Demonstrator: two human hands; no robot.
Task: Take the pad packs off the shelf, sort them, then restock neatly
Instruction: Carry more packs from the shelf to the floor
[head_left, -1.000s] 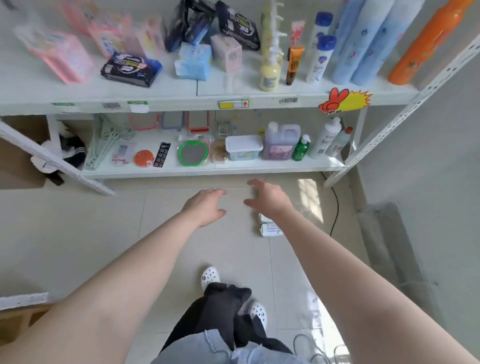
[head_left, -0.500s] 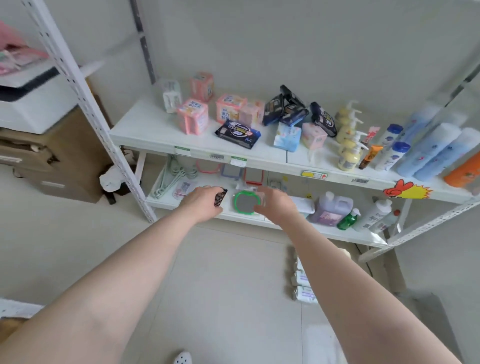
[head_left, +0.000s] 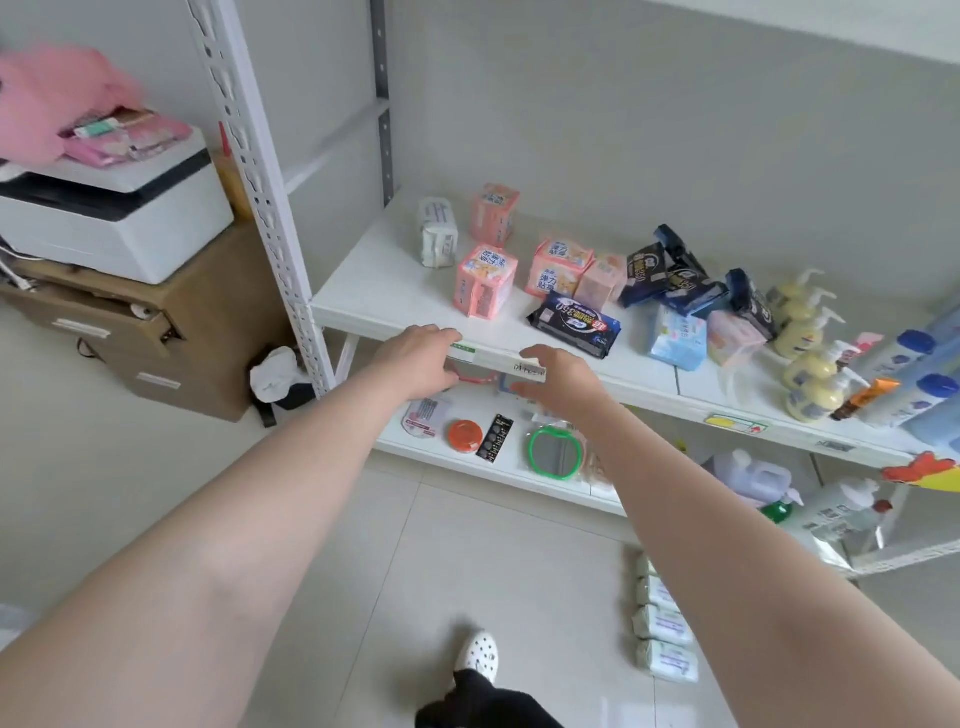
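Head view: left hand (head_left: 418, 364) and right hand (head_left: 558, 382) raised at the front edge of the white shelf (head_left: 374, 296), fingers loosely curved, holding nothing. On that shelf: glossy pink pad packs (head_left: 485, 280), blocky and upright; a flat dark navy pad pack (head_left: 574, 325) lying down; a pale blue pack (head_left: 678, 338); cream pump bottles (head_left: 802, 332) farther right. On the tiled floor, a row of soft pale green packs (head_left: 662, 623).
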